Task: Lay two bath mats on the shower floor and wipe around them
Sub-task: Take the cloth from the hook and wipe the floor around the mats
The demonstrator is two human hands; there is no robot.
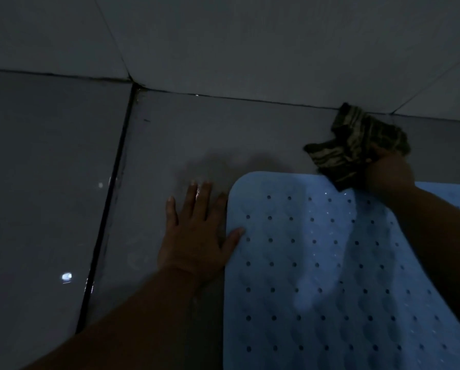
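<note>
A light blue bath mat (317, 276) with rows of small holes lies flat on the grey tiled floor (183, 134), filling the lower right. My left hand (197, 236) rests flat on the floor at the mat's left edge, fingers spread, thumb lying on the mat. My right hand (389, 169) reaches over the mat's far edge and grips a dark patterned cloth (357, 145), which sits on the floor just beyond the mat, close to the wall joint. A second pale blue mat (448, 193) shows as a strip behind my right forearm.
The wall (250, 36) meets the floor along a dark seam across the upper frame. A dark grout line (106, 209) runs down the left side. The floor is wet and glossy with small light reflections. The scene is dim.
</note>
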